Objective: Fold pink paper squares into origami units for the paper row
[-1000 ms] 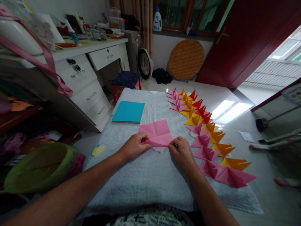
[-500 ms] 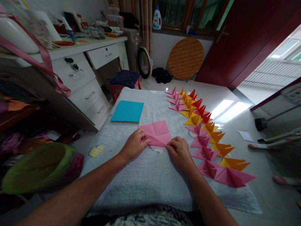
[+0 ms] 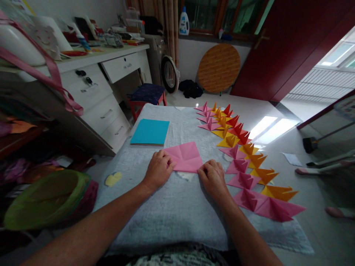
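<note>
My 2 hands are apart at the centre of the frame, with a pink sheet point(image 3: 185, 155) between them. My left hand point(image 3: 158, 169) touches its left edge with curled fingers; whether they pinch it or only press it, I cannot tell. My right hand point(image 3: 213, 178) has thumb and forefinger closed on its lower right corner. The sheet lies on a pale blue cloth point(image 3: 172, 214) and shows creases crossing near its middle. Just above and left of it in the frame sits a stack of blue paper point(image 3: 150, 132). Along the right, folded paper birds point(image 3: 244, 180) in pink, orange and red stand in slanting rows. Farther out are a green-lined bin point(image 3: 83, 188) at lower left, a dark-seated stool point(image 3: 148, 93) at upper left and a round wooden board point(image 3: 219, 68) at upper centre.
</note>
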Available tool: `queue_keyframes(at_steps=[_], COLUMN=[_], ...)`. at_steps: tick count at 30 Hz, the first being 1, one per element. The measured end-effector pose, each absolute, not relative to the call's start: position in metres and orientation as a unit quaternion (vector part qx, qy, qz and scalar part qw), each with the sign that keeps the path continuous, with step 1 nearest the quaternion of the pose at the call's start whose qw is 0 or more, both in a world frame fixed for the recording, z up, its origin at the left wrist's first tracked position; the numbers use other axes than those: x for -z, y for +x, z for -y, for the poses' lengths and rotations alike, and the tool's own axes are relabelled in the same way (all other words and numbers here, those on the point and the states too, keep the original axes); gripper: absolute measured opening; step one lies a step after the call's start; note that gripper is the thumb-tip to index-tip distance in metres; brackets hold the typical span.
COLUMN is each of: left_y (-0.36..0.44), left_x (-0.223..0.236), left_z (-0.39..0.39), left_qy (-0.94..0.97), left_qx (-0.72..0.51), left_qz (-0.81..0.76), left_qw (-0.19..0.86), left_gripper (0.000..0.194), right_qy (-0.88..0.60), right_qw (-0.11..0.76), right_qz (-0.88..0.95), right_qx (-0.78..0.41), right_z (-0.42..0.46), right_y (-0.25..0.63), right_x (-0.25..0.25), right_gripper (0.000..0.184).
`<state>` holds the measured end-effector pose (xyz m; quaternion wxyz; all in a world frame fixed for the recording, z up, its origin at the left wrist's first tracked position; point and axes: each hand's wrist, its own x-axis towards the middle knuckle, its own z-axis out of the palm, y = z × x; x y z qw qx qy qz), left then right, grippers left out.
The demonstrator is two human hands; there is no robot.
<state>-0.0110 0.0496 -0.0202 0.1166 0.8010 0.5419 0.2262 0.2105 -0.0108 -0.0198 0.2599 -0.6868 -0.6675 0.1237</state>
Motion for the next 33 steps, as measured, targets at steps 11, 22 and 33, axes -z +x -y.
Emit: queue_keyframes(at_steps=[11,22,33], left_y=[-0.0084,-0.0074,-0.0079], left_x=[0.0202,0.0208,0.0209], left_z=[-0.0534,-0.0513,-0.0531], left_qy=[0.803,0.780,0.778], left_qx=[-0.202,-0.201,-0.199], left_qz=[-0.551,-0.587,-0.588], left_qw=[0.103,0.086,0.100], left_gripper=[0.020,0.021,0.022], right_qy=[-0.695,-0.691,-0.697], right_qw=[0.255,0.274,0.265], right_qz=[0.661,0.660,0.655], right_qx=[-0.120,-0.109,-0.124], right_z=[0.0078,0.0065,0.0064], right_y=[0.2101,0.2110,0.2111], right_x=[0.0202,0.0230,0.0216], right_gripper=[0.019,0.021,0.021])
